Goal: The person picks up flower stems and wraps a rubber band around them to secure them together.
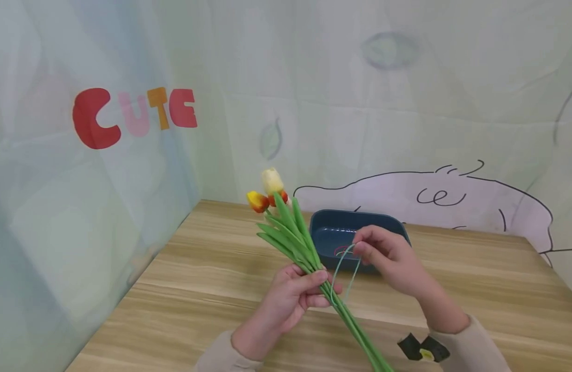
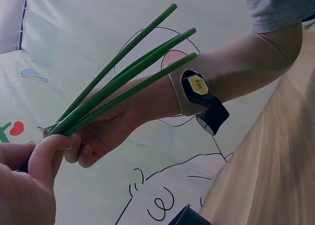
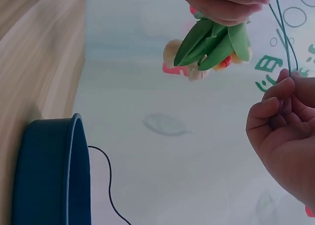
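My left hand [image 1: 288, 297] grips a bunch of artificial tulips [image 1: 290, 232] by the upper stems, just below the leaves. The blooms are yellow-orange, cream and red, slanting up to the left, while the stems run down to the right. A thin green string [image 1: 352, 282] loops at the stems just below my left fingers. My right hand [image 1: 395, 261] pinches the far end of this loop between thumb and fingertips, drawing it out taut. In the left wrist view, the bare stem ends [image 2: 170, 11] fan apart in front of the right forearm.
Behind the right hand, a dark blue bin [image 1: 319, 232] stands on the wooden table [image 1: 192, 289], with thin red and pale loops [image 1: 343, 251] inside. A printed cloth backdrop [image 1: 323, 134] hangs around the table. A black strap [image 2: 214, 114] with a yellow label hangs from the right wrist.
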A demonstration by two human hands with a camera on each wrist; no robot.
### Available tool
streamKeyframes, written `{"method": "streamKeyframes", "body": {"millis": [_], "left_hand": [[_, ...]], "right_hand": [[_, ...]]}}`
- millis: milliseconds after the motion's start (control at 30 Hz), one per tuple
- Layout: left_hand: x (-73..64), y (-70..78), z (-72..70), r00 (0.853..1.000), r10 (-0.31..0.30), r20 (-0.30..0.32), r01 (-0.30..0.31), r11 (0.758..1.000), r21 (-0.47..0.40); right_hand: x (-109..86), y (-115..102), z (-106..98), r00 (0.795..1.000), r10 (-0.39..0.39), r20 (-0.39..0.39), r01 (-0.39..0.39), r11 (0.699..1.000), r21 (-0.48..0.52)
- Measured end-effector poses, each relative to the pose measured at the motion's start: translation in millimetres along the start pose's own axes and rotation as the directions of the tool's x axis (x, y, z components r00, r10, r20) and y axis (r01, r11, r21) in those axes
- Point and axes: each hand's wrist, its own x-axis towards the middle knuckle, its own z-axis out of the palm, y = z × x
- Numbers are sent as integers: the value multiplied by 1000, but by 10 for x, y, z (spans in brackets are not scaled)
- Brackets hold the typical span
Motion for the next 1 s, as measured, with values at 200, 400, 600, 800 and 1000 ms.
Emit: {"method": "streamKeyframes", "body": {"millis": [200,400,600,800,1000], "left_hand": [[2,46,-41,999,19,37,-19,1000,14],[-15,125,-119,989,46,141,-46,999,-3],[-30,214,-199,964,52,262,-33,997,-74],[-73,333,-215,944,113,311,-51,978,-201],[-117,469,-198,959,192,210,-117,939,-324]], "right_hand": [[-34,49,-97,985,-149,83,94,881,463],[-42,30,-177,901,-382,205,36,537,843],[-51,-115,-290,838,-493,234,28,467,884],[-200,16,-448,893,-393,219,242,830,502],[-398,324,-194,978,-147,150,149,989,-5]]}}
